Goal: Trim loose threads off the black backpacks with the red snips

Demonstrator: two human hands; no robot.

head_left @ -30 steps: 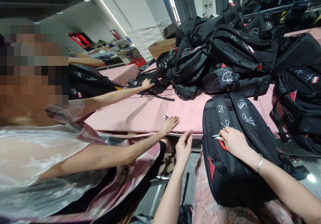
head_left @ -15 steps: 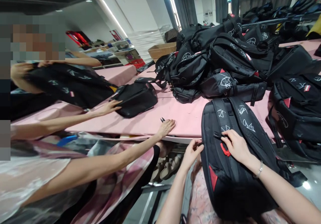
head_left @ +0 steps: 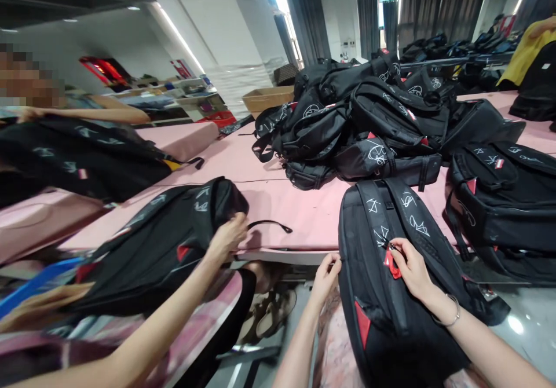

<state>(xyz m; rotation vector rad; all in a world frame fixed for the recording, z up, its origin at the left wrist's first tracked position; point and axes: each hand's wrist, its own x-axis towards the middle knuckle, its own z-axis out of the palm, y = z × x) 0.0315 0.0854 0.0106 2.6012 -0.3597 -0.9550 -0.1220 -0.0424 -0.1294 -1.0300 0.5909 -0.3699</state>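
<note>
Second bag has moved nearer the co-worker. Right hand clasps snips against the lap bag; left hand meets its edge, pinch unclear. Shallow cutting should spare fabric.

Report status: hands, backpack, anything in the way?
Left hand at edge of backpack on lap. Right hand holding small red tool over it. Nothing else seen blocking its front.

A thin, silvery, rounded bracelet circles the wrist below the right hand, slim and shiny from where I stand. Both forearms are bare, and cloth in soft pink with a mottled pattern, blurred to my eye, covers the lap.
</note>
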